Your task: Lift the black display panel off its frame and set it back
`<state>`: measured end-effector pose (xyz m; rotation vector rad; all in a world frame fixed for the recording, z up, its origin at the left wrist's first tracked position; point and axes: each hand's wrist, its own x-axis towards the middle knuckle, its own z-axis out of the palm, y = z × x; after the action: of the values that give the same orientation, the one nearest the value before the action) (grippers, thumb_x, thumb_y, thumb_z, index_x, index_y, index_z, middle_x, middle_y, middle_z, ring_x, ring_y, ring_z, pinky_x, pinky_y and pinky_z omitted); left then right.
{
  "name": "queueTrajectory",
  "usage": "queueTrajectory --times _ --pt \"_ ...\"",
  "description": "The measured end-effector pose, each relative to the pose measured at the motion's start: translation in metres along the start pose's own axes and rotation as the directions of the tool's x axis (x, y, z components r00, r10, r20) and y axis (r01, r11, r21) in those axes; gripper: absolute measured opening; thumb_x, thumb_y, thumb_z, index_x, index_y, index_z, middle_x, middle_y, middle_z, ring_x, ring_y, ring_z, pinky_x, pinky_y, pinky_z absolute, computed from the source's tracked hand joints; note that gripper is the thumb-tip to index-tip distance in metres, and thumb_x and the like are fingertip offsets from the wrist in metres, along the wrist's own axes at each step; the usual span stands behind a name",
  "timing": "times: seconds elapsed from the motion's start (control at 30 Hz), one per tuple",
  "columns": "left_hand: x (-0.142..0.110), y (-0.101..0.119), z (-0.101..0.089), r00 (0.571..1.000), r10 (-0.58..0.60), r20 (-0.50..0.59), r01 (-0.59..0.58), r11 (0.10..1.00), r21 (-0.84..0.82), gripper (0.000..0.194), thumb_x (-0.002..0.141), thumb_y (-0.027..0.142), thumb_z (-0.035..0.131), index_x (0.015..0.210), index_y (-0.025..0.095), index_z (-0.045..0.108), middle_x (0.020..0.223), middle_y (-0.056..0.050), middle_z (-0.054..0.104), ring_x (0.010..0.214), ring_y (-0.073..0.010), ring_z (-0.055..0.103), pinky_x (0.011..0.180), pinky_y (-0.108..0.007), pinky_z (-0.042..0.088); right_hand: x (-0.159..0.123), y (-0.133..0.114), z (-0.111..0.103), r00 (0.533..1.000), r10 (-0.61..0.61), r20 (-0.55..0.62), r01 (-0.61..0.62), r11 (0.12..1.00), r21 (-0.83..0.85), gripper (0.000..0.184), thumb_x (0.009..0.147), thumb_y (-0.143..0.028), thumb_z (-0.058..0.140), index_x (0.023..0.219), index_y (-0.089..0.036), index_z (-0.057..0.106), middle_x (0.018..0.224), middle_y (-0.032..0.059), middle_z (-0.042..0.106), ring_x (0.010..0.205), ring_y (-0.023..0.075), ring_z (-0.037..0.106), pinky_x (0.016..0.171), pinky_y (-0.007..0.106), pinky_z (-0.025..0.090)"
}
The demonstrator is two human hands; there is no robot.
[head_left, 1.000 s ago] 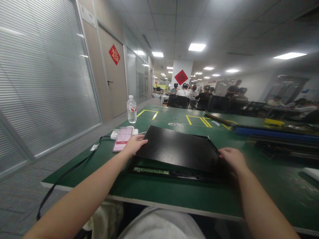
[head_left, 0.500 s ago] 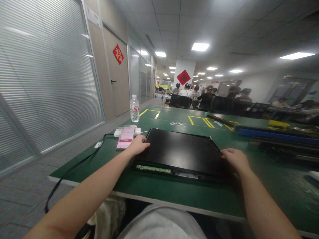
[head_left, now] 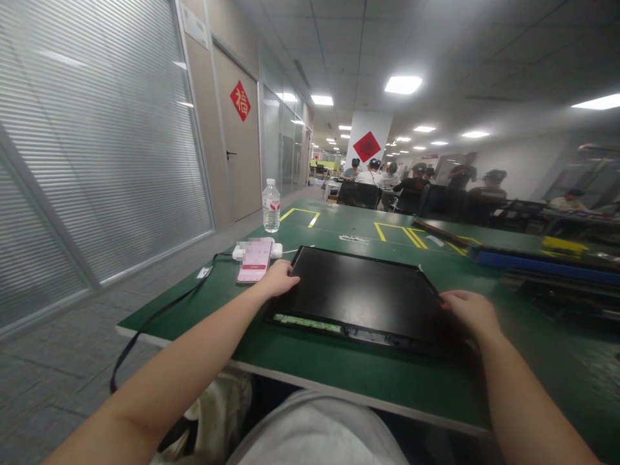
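So the black panel is lying pretty much flat on the green table, in front of the person. Left hand has its left edge, thumb on the rim and fingers along the side. Right hand is curled in, gripping the right edge, though I can't tell what its hidden fingers do underneath. My guess is they hold opposite sides to keep it level and keep fingers off the glossy face. A green circuit strip shows along the near side.

As for room, a band of tabletop runs between panel and near table edge, and there's more past the far side, up to the yellow tape. Left is tighter: the phone sits just beside the left hand, bottle behind it. Over right, the blue bar is well apart from the panel.
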<state>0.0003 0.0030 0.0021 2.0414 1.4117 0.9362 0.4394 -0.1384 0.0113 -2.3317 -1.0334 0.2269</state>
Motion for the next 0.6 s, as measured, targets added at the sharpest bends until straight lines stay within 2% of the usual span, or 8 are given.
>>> queueTrajectory --times 0.17,0.27,0.4,0.6 --pt "0.001 -0.002 0.001 1.0 0.01 -0.009 -0.01 1.0 0.029 0.015 0.056 0.021 0.075 0.05 0.023 0.062 0.102 -0.011 0.072 0.12 -0.036 0.058 0.106 -0.036 0.043 0.001 0.0 0.0 1.0 0.015 0.016 -0.015 1.0 0.007 0.027 0.079 -0.036 0.056 0.09 -0.025 0.078 0.083 0.0044 0.076 0.083 0.0255 0.067 0.065 0.033 0.045" --pt "0.002 -0.004 0.001 1.0 0.019 0.008 -0.02 0.995 0.096 0.004 0.062 0.022 0.07 0.058 0.021 0.068 0.111 -0.012 0.071 0.122 -0.0346 0.057 0.109 -0.036 0.04 0.002 0.002 0.001 1.0 0.005 0.003 -0.005 1.0 0.012 0.027 0.077 -0.035 0.056 0.089 -0.024 0.078 0.081 0.0048 0.076 0.081 0.0254 0.067 0.064 0.032 0.045" --pt "0.005 -0.008 0.003 0.996 0.073 0.051 -0.079 0.985 0.151 0.019 0.072 0.014 0.056 0.063 0.017 0.072 0.116 -0.018 0.069 0.121 -0.0343 0.058 0.109 -0.038 0.039 0.002 0.001 0.001 1.0 -0.01 -0.005 0.01 1.0 0.024 0.027 0.077 -0.034 0.056 0.088 -0.023 0.078 0.081 0.0049 0.076 0.082 0.0253 0.067 0.065 0.032 0.045" --pt "0.006 -0.013 0.004 0.994 0.076 0.072 -0.09 0.972 0.218 0.031 0.064 0.001 0.05 0.071 0.018 0.076 0.12 -0.012 0.068 0.122 -0.0299 0.059 0.11 -0.034 0.039 0.0 0.001 0.001 1.0 0.011 0.011 -0.011 1.0 0.024 0.028 0.077 -0.035 0.056 0.091 -0.024 0.078 0.083 0.0048 0.076 0.082 0.0249 0.067 0.065 0.032 0.045"
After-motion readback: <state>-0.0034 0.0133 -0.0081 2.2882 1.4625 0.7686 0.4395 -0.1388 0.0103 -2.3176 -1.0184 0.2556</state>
